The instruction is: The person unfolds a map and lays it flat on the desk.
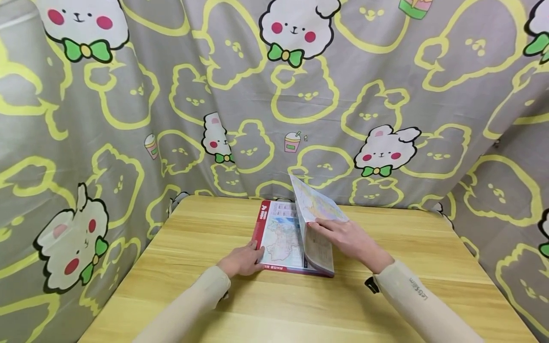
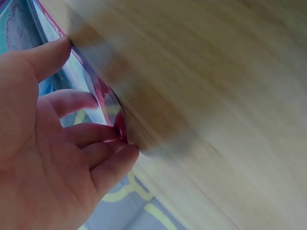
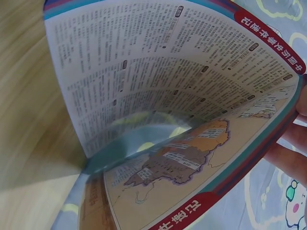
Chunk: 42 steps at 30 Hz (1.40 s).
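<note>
A map booklet with a red border lies on the table, partly opened, its left page showing a map. My left hand holds its lower left edge; in the left wrist view the thumb is at one edge and curled fingers are at the red corner. My right hand grips the raised pages, which stand up and bend over the right half. The right wrist view looks between two spread pages, one full of printed text, the other with a coloured map; fingers show at their outer edge.
The light wood table extends on both sides of the booklet. A grey curtain with yellow outlines and white cartoon animals hangs behind the table and along both sides. A small black object shows at the right sleeve's cuff.
</note>
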### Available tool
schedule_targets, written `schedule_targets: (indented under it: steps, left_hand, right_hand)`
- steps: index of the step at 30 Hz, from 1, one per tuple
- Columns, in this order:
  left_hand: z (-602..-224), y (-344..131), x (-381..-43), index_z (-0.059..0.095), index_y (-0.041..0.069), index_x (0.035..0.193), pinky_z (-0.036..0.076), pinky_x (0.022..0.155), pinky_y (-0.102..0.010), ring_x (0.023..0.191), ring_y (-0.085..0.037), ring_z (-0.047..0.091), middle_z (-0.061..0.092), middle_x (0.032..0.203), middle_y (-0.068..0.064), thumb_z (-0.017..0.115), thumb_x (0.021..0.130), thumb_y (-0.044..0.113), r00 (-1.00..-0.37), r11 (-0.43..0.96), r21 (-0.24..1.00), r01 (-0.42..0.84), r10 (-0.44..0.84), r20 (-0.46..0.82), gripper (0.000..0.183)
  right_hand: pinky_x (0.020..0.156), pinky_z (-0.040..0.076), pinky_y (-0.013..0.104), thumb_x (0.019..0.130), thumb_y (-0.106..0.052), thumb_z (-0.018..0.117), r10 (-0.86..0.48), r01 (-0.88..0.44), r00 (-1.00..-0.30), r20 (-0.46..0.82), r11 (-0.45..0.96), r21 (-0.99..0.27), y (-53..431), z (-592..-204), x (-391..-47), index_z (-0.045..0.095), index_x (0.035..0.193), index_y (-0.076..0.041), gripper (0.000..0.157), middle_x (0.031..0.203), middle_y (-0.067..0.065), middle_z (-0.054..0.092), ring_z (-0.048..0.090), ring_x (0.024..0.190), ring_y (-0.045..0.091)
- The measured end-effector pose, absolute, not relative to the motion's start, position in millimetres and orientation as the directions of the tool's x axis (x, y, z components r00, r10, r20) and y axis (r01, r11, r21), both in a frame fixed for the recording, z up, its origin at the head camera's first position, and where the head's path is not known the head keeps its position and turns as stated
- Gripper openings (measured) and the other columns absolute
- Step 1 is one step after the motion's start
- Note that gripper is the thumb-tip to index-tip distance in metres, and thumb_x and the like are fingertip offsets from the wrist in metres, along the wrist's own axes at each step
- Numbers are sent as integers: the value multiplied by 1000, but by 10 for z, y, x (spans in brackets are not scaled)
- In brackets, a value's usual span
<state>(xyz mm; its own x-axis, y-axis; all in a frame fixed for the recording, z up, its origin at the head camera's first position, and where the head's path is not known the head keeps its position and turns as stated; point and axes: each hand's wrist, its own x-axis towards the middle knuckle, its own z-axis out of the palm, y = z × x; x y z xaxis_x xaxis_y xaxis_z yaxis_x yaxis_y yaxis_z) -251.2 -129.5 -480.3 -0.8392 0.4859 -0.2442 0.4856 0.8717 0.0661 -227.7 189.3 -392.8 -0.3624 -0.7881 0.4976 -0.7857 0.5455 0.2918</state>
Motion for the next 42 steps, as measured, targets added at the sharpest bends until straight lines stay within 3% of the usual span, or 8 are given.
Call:
schedule_targets:
  steps: [6, 9, 12, 14, 25, 33, 42]
  left_hand:
    - [-4802, -1342, -2508, 44, 1, 140, 32, 105, -47, 137, -36, 27, 33, 147, -24, 56, 92, 46, -851, 884, 78, 461, 465, -243, 66]
    - [-4811, -1381, -2502, 44, 0, 140, 32, 105, -47, 137, -37, 28, 32, 146, -25, 57, 92, 46, -858, 889, 90, 449, 457, -236, 67]
    - [-4821, -1424, -2502, 44, 0, 139, 32, 105, -48, 137, -37, 27, 32, 146, -26, 57, 92, 46, -866, 896, 103, 431, 443, -232, 68]
    - [-4824, -1450, -2502, 44, -1, 139, 31, 106, -48, 138, -37, 25, 31, 147, -26, 56, 92, 46, -870, 901, 110, 419, 433, -236, 68]
    - [-4813, -1569, -2502, 43, -4, 139, 29, 106, -50, 138, -38, 22, 28, 147, -27, 59, 90, 46, -884, 914, 159, 374, 403, -237, 71]
    - [-4825, -1696, -2497, 43, -7, 137, 27, 107, -51, 138, -41, 22, 28, 146, -30, 61, 90, 41, -887, 913, 192, 359, 398, -233, 70]
    - [-4811, -1795, -2514, 38, -7, 140, 26, 107, -51, 138, -41, 19, 23, 148, -31, 58, 91, 40, -892, 928, 195, 316, 361, -271, 71]
  right_hand:
    - [62, 55, 42, 86, -3, 57, -782, -782, -337, 524, 542, 307, 1923, -3927, -2280, 59, 130, -13, 44, 119, 7, 64, 65, 97, 26]
    - [61, 55, 41, 101, -10, 39, -781, -785, -311, 542, 532, 316, 1938, -3939, -2287, 60, 128, -12, 34, 117, 7, 64, 66, 95, 26]
    - [58, 54, 40, 106, -20, 17, -774, -783, -283, 566, 528, 330, 1954, -3959, -2294, 61, 126, -11, 49, 115, 7, 65, 66, 92, 25]
    - [55, 54, 40, 106, -21, 12, -767, -782, -272, 581, 528, 330, 1960, -3970, -2293, 63, 124, -11, 55, 113, 6, 66, 66, 91, 25]
    - [59, 54, 42, 106, -21, 13, -753, -778, -285, 593, 543, 316, 2021, -3976, -2237, 63, 124, -11, 54, 114, 7, 66, 66, 93, 25]
    - [55, 53, 42, 106, -18, 18, -743, -779, -241, 625, 531, 332, 2083, -3979, -2212, 64, 121, -8, 49, 112, 8, 66, 66, 91, 25]
    - [51, 52, 41, 106, -19, 20, -728, -773, -244, 641, 545, 324, 2176, -3968, -2180, 65, 120, -8, 48, 113, 8, 66, 66, 92, 25]
